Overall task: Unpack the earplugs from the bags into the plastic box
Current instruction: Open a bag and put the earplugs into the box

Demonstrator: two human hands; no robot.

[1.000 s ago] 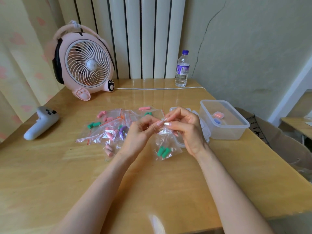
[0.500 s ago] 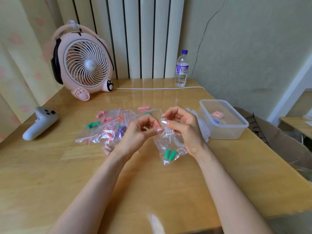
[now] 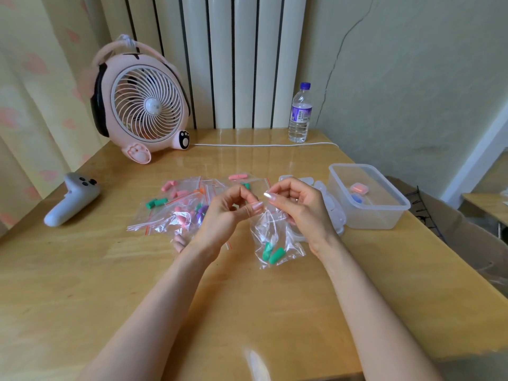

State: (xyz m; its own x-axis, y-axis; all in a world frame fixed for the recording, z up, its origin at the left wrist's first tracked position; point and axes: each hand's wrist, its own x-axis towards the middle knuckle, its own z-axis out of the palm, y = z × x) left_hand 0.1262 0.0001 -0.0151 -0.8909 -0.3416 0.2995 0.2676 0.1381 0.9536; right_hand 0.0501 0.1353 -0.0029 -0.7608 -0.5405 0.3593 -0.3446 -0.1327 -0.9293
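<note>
Left hand (image 3: 224, 215) and right hand (image 3: 301, 209) pinch the bag (image 3: 270, 233) top, centre frame; plastic box (image 3: 371, 218) waits right, nearest the right hand.

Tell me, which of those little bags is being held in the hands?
The bag with two green earplugs: left hand and right hand pinch its top; the other bags lie piled on the table.

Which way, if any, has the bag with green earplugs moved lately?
Yes, slightly: the bag has shifted a little toward the plastic box and the near edge of the table.
</note>
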